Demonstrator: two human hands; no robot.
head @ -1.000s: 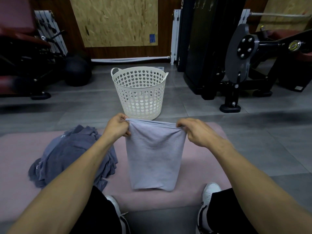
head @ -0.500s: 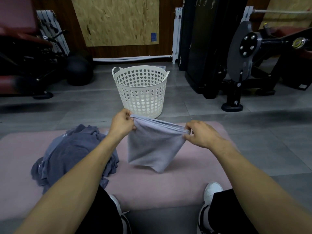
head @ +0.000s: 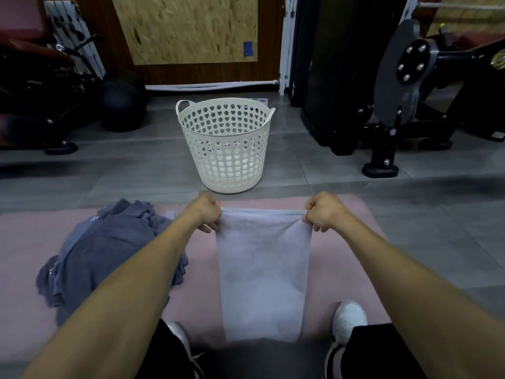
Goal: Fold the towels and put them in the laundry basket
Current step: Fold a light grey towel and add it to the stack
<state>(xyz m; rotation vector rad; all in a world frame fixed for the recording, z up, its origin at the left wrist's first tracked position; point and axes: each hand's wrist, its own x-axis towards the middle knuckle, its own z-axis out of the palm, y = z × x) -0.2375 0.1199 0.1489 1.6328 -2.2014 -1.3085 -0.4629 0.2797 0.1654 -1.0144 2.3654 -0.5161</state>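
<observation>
Head view, towel point(head: 263, 272): long axis runs near–far, hanging from its far edge.
Left hand point(head: 205, 213): pinching far-left corner.
Right hand point(head: 326, 212): pinching far-right corner.

No text can be read. A small blue label point(head: 247, 48) sits on the chipboard panel point(head: 185, 26), and faint pale marks show on the dark towels point(head: 109, 250), all illegible.

A pink mat point(head: 355, 214) on the grey floor point(head: 136, 170) carries a heap of dark towels point(head: 109, 250).
</observation>
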